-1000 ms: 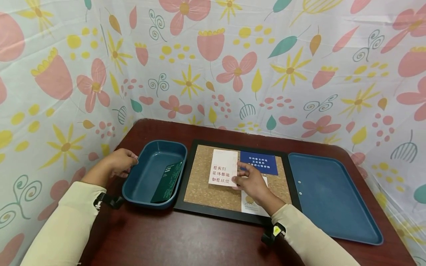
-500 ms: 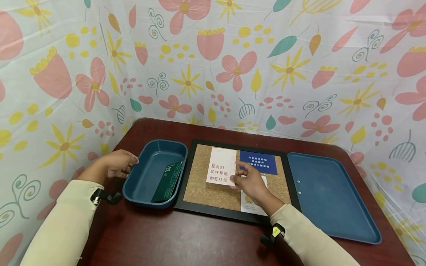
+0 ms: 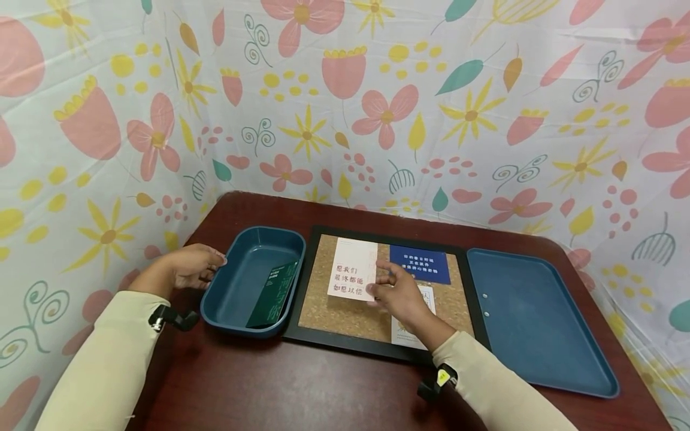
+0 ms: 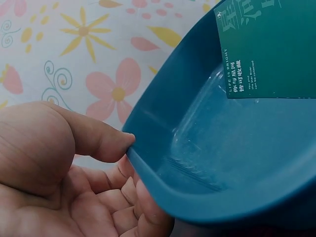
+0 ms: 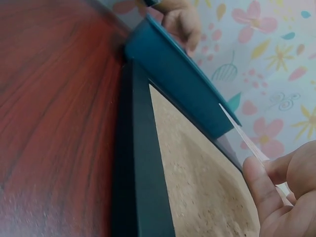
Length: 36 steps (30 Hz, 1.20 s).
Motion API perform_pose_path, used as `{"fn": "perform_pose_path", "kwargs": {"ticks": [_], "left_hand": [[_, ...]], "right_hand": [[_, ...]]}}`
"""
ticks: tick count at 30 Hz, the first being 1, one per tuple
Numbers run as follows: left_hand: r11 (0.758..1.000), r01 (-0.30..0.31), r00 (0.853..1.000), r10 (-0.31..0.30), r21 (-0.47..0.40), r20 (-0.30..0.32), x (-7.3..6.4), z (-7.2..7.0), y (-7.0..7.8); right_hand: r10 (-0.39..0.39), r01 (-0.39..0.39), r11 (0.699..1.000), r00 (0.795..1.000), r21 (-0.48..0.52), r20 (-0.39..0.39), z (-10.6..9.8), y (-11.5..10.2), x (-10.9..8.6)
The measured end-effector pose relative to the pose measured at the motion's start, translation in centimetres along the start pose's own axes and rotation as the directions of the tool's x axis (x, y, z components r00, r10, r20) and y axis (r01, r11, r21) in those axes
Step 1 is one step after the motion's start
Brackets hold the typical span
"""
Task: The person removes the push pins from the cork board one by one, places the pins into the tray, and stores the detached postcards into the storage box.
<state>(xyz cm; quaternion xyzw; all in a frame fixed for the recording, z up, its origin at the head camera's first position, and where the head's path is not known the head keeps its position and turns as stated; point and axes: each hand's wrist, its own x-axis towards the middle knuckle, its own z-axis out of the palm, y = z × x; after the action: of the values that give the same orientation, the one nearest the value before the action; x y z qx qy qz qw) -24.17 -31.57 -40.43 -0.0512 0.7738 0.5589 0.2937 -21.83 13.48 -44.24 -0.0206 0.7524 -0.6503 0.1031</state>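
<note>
My left hand (image 3: 200,266) grips the left rim of a deep blue plastic tray (image 3: 237,287). In the left wrist view the thumb lies on the rim and the fingers curl underneath. A dark green card (image 4: 276,54) with pale lettering leans inside that tray. Over the corkboard (image 3: 323,311), my right hand (image 3: 399,296) pinches a white card (image 3: 353,257) with red characters by its right edge. The right wrist view shows that card edge-on between thumb and fingers, tilted above the cork. A blue card (image 3: 420,263) and another white card (image 3: 404,338) lie on the board, the latter partly behind the hand.
The corkboard's black frame (image 3: 366,348) stands beside the deep tray. To its right lies a flat blue tray (image 3: 544,323), with two small silver pins (image 3: 486,313) at its left edge. All rest on a dark red-brown table (image 3: 280,389) in front of flowered cloth walls.
My right hand has moved slightly left with the white card, away from the blue card and towards the deep tray. My left hand stays at the rim.
</note>
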Motion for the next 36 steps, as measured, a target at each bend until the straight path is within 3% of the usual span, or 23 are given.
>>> {"fn": "perform_pose_path", "kwargs": {"ticks": [14, 36], "left_hand": [[1.0, -0.002, 1.0, 0.002, 0.014, -0.009, -0.2, 0.2, 0.2], [1.0, -0.003, 1.0, 0.003, 0.023, -0.018, -0.2, 0.1, 0.1]], "right_hand": [[-0.012, 0.011, 0.998, 1.0, 0.058, 0.016, 1.9, -0.5, -0.2], [-0.017, 0.014, 0.998, 0.998, 0.057, 0.052, 4.2, -1.7, -0.2]]}}
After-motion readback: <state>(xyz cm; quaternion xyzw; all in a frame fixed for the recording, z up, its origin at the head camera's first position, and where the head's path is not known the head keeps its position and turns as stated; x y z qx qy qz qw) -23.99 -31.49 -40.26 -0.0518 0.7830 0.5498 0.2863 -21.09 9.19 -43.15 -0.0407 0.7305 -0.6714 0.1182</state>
